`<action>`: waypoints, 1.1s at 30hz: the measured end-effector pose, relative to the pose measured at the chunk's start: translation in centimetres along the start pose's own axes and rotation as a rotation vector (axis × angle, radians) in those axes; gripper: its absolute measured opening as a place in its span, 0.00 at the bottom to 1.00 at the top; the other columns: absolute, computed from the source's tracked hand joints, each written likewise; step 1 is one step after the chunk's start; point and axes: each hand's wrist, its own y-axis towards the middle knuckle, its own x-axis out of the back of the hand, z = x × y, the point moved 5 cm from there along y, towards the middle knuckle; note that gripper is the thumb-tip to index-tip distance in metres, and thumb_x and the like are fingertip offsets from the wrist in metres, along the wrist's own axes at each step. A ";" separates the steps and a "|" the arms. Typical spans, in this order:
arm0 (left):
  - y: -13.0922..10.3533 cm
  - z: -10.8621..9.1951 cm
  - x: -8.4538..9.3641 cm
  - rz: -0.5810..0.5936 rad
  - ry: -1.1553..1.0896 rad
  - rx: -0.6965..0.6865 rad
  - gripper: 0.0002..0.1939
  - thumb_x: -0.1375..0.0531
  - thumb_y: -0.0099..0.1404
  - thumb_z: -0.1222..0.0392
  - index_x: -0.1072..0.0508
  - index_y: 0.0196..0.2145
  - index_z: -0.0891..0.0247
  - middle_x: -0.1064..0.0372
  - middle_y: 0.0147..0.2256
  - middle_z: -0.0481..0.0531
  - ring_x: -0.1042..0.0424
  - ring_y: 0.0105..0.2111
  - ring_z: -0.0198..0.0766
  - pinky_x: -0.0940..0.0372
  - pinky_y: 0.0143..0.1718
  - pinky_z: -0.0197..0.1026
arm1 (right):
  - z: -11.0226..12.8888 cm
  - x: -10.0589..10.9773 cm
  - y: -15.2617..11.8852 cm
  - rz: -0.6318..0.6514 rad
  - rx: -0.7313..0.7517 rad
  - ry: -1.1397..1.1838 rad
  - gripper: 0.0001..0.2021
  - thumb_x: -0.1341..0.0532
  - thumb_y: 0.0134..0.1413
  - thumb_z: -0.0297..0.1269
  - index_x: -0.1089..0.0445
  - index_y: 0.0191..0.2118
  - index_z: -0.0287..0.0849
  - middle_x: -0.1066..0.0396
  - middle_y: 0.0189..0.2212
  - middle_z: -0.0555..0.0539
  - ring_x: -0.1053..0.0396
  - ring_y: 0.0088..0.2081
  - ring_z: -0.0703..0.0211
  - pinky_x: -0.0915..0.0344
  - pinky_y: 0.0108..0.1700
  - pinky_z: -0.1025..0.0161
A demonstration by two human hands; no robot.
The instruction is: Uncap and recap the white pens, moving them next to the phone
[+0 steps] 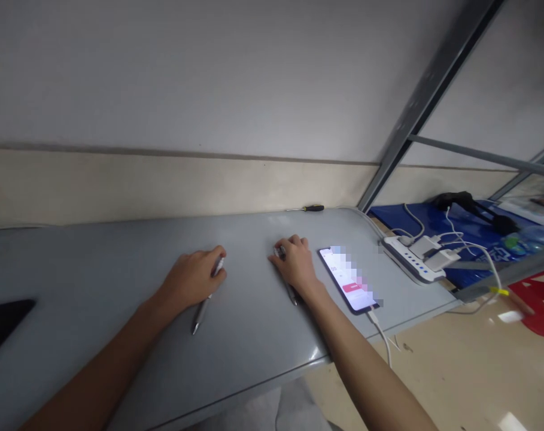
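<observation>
My left hand rests on the grey table, its thumb and forefinger closed on the white upper end of a silver pen. The pen's tip points down toward the table's front edge. To the right, my right hand has its fingers curled round the top of a second pen, whose lower part shows beneath the wrist. Both pens lie slanted at the tabletop, well apart from each other. Just right of my right hand lies a lit phone with a white cable plugged in.
A screwdriver lies by the wall. At the right, a white power strip holds plugged chargers and cables beside a metal frame post. A dark flat object is at the far left. Below right stands something red.
</observation>
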 end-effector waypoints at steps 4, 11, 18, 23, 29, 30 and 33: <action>-0.1 0.0 0.1 -0.005 0.000 -0.006 0.16 0.49 0.63 0.60 0.31 0.47 0.62 0.27 0.31 0.51 0.28 0.31 0.43 0.42 0.34 0.42 | 0.1 0.1 0.0 -0.004 0.004 -0.012 0.11 0.35 0.55 0.40 0.26 0.44 0.45 0.32 0.44 0.40 0.40 0.47 0.46 0.39 0.44 0.54; -0.1 0.1 0.1 -0.008 -0.003 -0.003 0.16 0.49 0.63 0.60 0.31 0.47 0.62 0.28 0.30 0.50 0.29 0.31 0.43 0.42 0.34 0.42 | 0.5 0.7 -0.2 -0.001 -0.018 -0.018 0.14 0.34 0.53 0.42 0.26 0.45 0.45 0.33 0.45 0.40 0.39 0.47 0.45 0.39 0.46 0.52; 0.0 0.2 0.1 -0.010 -0.020 0.003 0.15 0.48 0.63 0.59 0.32 0.47 0.62 0.29 0.30 0.50 0.29 0.29 0.41 0.43 0.33 0.41 | 0.5 0.8 -0.2 0.018 -0.033 -0.032 0.15 0.35 0.53 0.41 0.27 0.47 0.45 0.33 0.47 0.40 0.40 0.49 0.44 0.40 0.47 0.51; -0.1 0.3 0.2 -0.008 -0.039 -0.004 0.16 0.47 0.61 0.57 0.32 0.47 0.61 0.30 0.28 0.48 0.30 0.29 0.42 0.44 0.32 0.40 | 0.5 1.0 -0.3 0.007 -0.043 -0.019 0.15 0.36 0.54 0.41 0.27 0.47 0.45 0.34 0.47 0.40 0.40 0.49 0.44 0.40 0.48 0.51; -0.1 0.3 0.2 0.002 -0.064 -0.001 0.17 0.46 0.57 0.59 0.32 0.45 0.59 0.32 0.26 0.46 0.32 0.27 0.40 0.44 0.31 0.40 | 0.9 1.1 -0.4 -0.049 -0.006 0.044 0.14 0.37 0.55 0.39 0.27 0.48 0.45 0.33 0.47 0.40 0.40 0.48 0.45 0.40 0.48 0.51; -0.2 0.1 0.1 -0.004 -0.093 -0.001 0.17 0.46 0.57 0.59 0.32 0.45 0.58 0.32 0.26 0.45 0.32 0.27 0.40 0.44 0.31 0.40 | 1.0 1.1 -0.4 -0.057 0.015 0.069 0.14 0.37 0.55 0.38 0.27 0.48 0.45 0.33 0.47 0.40 0.40 0.48 0.46 0.40 0.49 0.52; -0.3 -0.9 0.1 -0.042 -0.262 -0.042 0.16 0.45 0.58 0.60 0.32 0.45 0.59 0.31 0.28 0.46 0.31 0.29 0.38 0.40 0.32 0.39 | 2.1 1.2 -0.7 -0.032 0.150 0.162 0.17 0.36 0.54 0.38 0.28 0.51 0.46 0.32 0.48 0.41 0.39 0.49 0.47 0.40 0.50 0.52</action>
